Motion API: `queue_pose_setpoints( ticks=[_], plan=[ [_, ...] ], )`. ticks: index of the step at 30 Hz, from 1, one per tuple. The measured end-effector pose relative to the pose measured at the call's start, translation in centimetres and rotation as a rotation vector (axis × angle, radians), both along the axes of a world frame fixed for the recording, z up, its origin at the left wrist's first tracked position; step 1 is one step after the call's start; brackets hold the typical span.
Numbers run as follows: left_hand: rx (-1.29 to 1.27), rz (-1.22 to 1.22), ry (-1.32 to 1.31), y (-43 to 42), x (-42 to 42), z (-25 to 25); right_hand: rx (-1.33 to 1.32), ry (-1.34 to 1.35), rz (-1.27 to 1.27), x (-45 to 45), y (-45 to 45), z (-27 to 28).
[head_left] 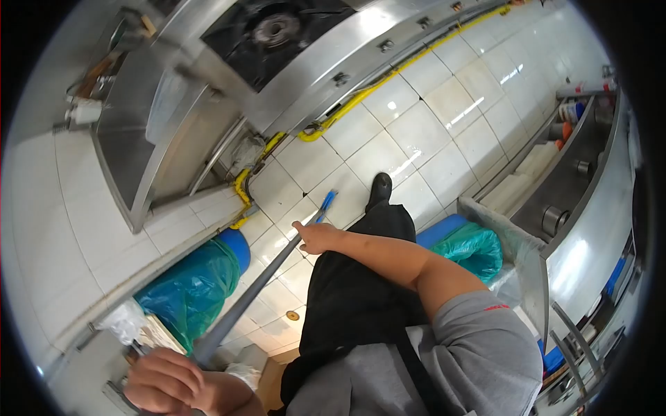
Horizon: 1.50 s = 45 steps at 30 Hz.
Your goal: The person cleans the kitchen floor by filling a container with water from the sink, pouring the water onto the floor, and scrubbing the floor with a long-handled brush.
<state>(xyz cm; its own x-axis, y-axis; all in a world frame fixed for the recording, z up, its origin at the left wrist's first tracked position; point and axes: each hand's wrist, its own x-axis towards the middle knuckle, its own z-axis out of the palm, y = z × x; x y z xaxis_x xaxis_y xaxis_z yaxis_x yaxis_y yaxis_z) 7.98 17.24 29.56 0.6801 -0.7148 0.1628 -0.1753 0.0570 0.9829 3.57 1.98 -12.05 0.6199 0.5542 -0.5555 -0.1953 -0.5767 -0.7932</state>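
Observation:
A long grey pole [258,284] slants from the lower left up to the middle of the view, with a blue end piece [329,200] near the tiled floor. My right hand [317,237] is closed around the pole close to its blue end. At the lower left, my left hand [164,381] is curled in a fist at the pole's upper end. The pole passes beside a bin with a green-blue bag [194,284].
A stove [277,31] stands at the top, with a yellow pipe [361,97] along its base. Metal shelving [583,180] holds containers at right, beside another green-bagged bin [475,253]. A black shoe [379,191] rests on white floor tiles [420,132].

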Motion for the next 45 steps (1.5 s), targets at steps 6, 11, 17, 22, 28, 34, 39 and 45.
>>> queue_pose_setpoints(
  ticks=[6,11,17,22,28,34,39,45],
  plan=[
    [-0.24,0.746,-0.242,17.7,-8.4,-1.0,-0.156,-0.129,0.096,-1.5,6.4,1.3],
    [-0.233,1.579,-0.261,28.4,-13.3,-1.0,-0.205,-0.214,0.172,-3.3,11.2,3.3],
    [-0.278,1.812,-0.216,35.3,-13.8,-1.5,-0.27,-0.225,0.24,-1.0,16.6,7.3],
    [-0.014,1.812,-0.178,35.0,-4.4,-3.6,-0.188,-0.302,0.221,3.7,20.0,10.5],
    [0.263,1.623,-0.249,34.9,7.4,-7.0,0.127,-0.212,0.032,14.9,21.5,15.0],
    [0.684,1.776,-0.725,37.3,22.7,-10.9,0.399,-0.314,-0.352,36.4,22.6,18.1],
    [0.641,1.728,-1.202,33.6,31.8,-17.2,0.315,-0.48,-0.581,56.6,23.5,12.7],
    [0.547,1.559,0.105,31.6,48.3,-31.7,-0.279,-0.624,-0.517,71.6,25.2,1.5]
  ],
)
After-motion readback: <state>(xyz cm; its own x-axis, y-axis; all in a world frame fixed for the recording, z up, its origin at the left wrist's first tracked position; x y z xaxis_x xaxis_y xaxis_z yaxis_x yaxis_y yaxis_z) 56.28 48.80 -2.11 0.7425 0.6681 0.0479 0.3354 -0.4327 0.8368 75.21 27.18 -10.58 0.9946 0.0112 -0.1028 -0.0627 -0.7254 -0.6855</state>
